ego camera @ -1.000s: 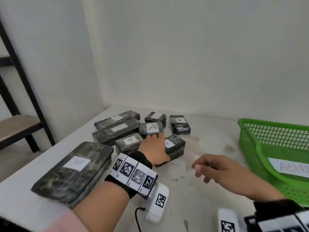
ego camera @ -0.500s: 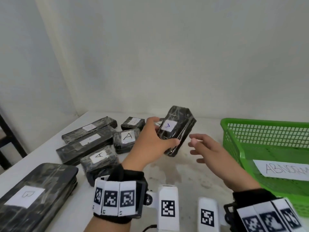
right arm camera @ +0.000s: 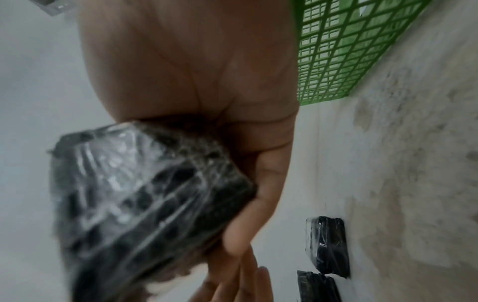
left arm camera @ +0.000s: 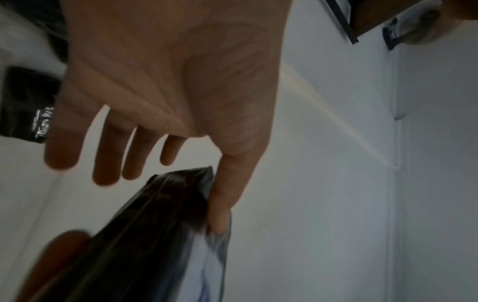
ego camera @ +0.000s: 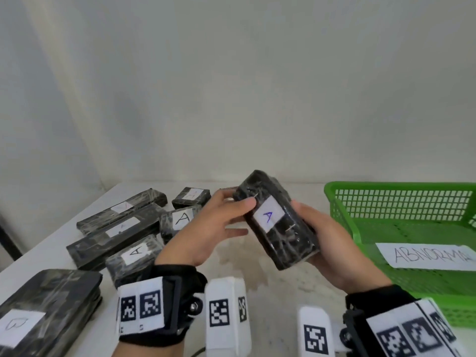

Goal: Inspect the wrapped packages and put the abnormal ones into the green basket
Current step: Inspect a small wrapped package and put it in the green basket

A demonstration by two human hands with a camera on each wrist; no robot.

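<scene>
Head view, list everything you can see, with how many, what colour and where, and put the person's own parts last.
held pack: one, black, white label marked A, above the table between both hands
small packs: at least four, black, white labels, on the table left of the hands
long packs: two, black, white labels, side by side at the back left
big pack: one, black, white label, near left corner
basket: one, green, on the right, no pack seen inside
sign: one, white, reads ABNORMA, in the basket
table: one, white, stained
left hand: thumb on the held pack's top, other fingers straight
right hand: fingers curled under the held pack
</scene>
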